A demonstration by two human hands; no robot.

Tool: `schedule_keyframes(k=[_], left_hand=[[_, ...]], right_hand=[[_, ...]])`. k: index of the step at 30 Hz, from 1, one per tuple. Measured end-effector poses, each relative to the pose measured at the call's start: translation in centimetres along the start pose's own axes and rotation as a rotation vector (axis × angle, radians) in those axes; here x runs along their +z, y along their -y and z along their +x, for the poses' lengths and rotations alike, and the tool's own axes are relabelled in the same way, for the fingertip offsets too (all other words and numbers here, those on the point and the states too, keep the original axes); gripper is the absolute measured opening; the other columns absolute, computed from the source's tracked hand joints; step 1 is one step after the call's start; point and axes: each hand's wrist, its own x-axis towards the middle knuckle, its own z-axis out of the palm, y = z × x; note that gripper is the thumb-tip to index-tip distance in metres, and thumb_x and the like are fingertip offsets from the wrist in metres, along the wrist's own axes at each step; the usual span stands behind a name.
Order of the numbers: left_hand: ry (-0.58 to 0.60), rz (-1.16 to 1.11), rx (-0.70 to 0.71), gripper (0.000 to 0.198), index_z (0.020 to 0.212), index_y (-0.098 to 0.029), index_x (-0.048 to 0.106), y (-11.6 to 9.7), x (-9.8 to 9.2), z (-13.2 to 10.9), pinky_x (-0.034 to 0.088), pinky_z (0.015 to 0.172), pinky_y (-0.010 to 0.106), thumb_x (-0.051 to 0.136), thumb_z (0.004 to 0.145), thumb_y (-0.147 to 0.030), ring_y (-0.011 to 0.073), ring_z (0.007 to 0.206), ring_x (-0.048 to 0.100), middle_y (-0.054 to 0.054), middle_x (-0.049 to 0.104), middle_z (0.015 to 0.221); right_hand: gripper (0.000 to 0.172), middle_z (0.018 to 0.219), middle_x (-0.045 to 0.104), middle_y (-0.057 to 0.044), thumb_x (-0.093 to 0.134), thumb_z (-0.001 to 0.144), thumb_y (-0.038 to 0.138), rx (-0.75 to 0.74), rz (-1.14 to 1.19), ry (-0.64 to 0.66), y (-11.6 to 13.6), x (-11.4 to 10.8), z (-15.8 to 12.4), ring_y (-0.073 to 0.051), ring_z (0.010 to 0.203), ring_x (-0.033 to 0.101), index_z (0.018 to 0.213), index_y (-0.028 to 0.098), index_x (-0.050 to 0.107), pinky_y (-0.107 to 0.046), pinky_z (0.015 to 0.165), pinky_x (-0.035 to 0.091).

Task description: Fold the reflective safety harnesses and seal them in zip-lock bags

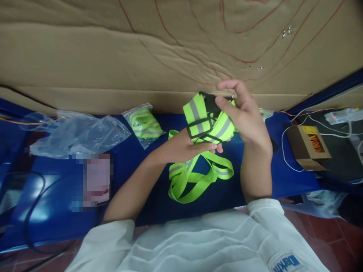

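Note:
A neon-yellow reflective strap vest (198,172) with grey stripes and black buckles is held above the blue table (56,211). My left hand (184,145) is closed on the folded straps from below, a black slider across them. My right hand (242,111) pinches the top of the straps at a black buckle (209,102). Loose loops of the strap hang down onto the table between my forearms.
A bagged yellow strap vest (144,124) lies at the back left of centre, beside an empty crumpled plastic bag (76,134). A small cardboard box (307,146) with white cables sits at the right. A large cardboard sheet (170,49) rises behind the table.

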Motion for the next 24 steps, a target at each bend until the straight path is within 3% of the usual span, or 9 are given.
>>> schedule_keyframes(k=[4,8,11,14,17,20,24], left_hand=[[0.003,0.072,0.039,0.021,0.114,-0.016,0.075,-0.7,-1.0,-0.6,0.058,0.088,0.024,0.062,0.103,-0.028,0.0156,0.097,0.074,0.006,0.079,0.104],[0.003,0.134,0.058,0.018,0.109,-0.017,0.075,-1.0,-1.6,-0.9,0.058,0.088,0.024,0.063,0.103,-0.028,0.0156,0.096,0.074,0.006,0.079,0.104],[0.016,0.266,0.059,0.019,0.1,-0.017,0.076,-0.9,-2.2,-1.0,0.057,0.091,0.027,0.064,0.101,-0.031,0.0169,0.097,0.072,0.005,0.079,0.101],[0.05,0.363,0.05,0.024,0.092,-0.018,0.077,-0.9,-2.7,-1.1,0.057,0.093,0.03,0.069,0.097,-0.04,0.0173,0.091,0.07,0.003,0.077,0.088],[0.099,0.302,-0.026,0.03,0.09,-0.018,0.077,-1.5,-3.0,-1.3,0.059,0.084,0.028,0.071,0.096,-0.047,0.0157,0.083,0.069,0.003,0.076,0.086],[0.108,0.161,-0.141,0.032,0.096,-0.017,0.078,-2.2,-3.2,-1.5,0.059,0.074,0.024,0.072,0.094,-0.049,0.0157,0.081,0.072,0.005,0.079,0.092],[0.109,0.085,-0.158,0.029,0.096,-0.016,0.08,-2.0,-3.7,-1.3,0.061,0.08,0.026,0.074,0.094,-0.044,0.0178,0.085,0.075,0.008,0.081,0.096]], right_hand=[[0.04,0.108,0.077,-0.004,0.059,0.101,0.059,-0.016,-0.005,0.095,0.5,0.6,0.2,-0.02,0.107,0.071,0.105,0.023,0.074,-0.035,0.094,0.059],[0.053,0.117,0.077,-0.005,0.043,0.106,0.063,-0.018,-0.119,0.246,2.2,-0.1,-0.6,-0.025,0.118,0.07,0.124,0.024,0.074,-0.039,0.101,0.057],[0.056,0.118,0.077,-0.007,0.058,0.098,0.066,-0.065,-0.227,0.485,3.1,-0.3,-0.9,-0.027,0.116,0.072,0.131,0.022,0.07,-0.04,0.1,0.057],[0.046,0.105,0.079,-0.004,0.074,0.088,0.064,-0.069,-0.335,0.653,3.5,0.2,-0.7,-0.024,0.096,0.074,0.109,0.024,0.073,-0.034,0.086,0.057],[0.038,0.081,0.077,0.0,0.076,0.089,0.059,-0.002,-0.318,0.616,3.8,1.0,-0.6,-0.02,0.078,0.073,0.096,0.023,0.066,-0.032,0.072,0.051],[0.033,0.071,0.075,0.004,0.075,0.092,0.055,0.006,-0.174,0.502,4.1,1.5,-1.0,-0.02,0.073,0.073,0.097,0.024,0.065,-0.032,0.071,0.05],[0.033,0.065,0.071,0.005,0.076,0.09,0.055,-0.023,-0.111,0.315,4.4,1.6,-1.8,-0.019,0.066,0.069,0.082,0.025,0.065,-0.032,0.068,0.053]])
